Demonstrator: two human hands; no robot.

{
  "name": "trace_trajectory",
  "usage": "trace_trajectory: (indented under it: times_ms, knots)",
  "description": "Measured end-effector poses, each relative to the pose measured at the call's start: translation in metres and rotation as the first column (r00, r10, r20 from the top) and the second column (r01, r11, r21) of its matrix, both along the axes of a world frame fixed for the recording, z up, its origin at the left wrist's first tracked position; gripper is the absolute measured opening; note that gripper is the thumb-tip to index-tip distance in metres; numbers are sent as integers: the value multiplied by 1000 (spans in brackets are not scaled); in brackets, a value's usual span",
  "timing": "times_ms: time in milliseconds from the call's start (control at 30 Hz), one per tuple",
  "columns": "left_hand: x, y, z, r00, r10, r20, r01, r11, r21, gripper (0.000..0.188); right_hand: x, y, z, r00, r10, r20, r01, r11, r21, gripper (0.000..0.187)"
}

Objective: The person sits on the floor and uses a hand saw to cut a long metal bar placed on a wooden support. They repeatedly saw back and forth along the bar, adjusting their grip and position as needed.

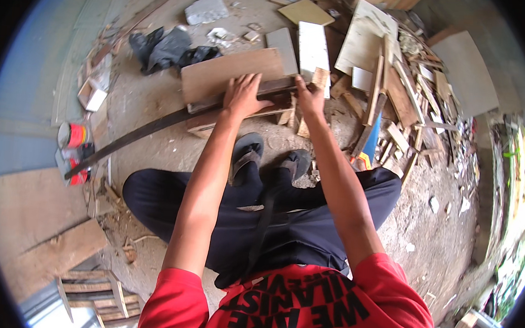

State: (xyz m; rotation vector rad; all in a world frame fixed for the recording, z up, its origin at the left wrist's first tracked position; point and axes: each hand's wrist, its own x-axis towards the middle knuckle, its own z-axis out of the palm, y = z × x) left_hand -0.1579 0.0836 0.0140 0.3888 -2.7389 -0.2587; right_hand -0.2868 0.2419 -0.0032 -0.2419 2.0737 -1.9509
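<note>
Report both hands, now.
Left hand: open, laid over the dark strip.
Right hand: at the strip's right end, fingers partly hidden; grip can't be told.

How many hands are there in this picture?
2. The left hand lies across the dark wood beside the brown board; the right hand is at that wood's right end. No others show.

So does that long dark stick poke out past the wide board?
Poking out: the stick runs left past the wide board, and its end shows near the red cans.
</note>
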Motion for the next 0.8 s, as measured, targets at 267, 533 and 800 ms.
trace_trajectory:
  times_ms: [267, 533, 800]
  knots:
    - [1, 3, -9, 998, 61, 21, -60, 997, -49, 58, 5, 2, -6, 999, 20, 50, -23, 998, 54, 50]
    - [4, 4, -1, 997, -51, 51, 45, 993, 109, 68, -8, 11, -10, 967, 6, 257, 51, 976, -213, 41]
    - [48, -25, 1, 987, -16, 160, 14, 1000, 18, 65, -4, 10, -3, 966, 7, 257, 14, 997, -80, 39]
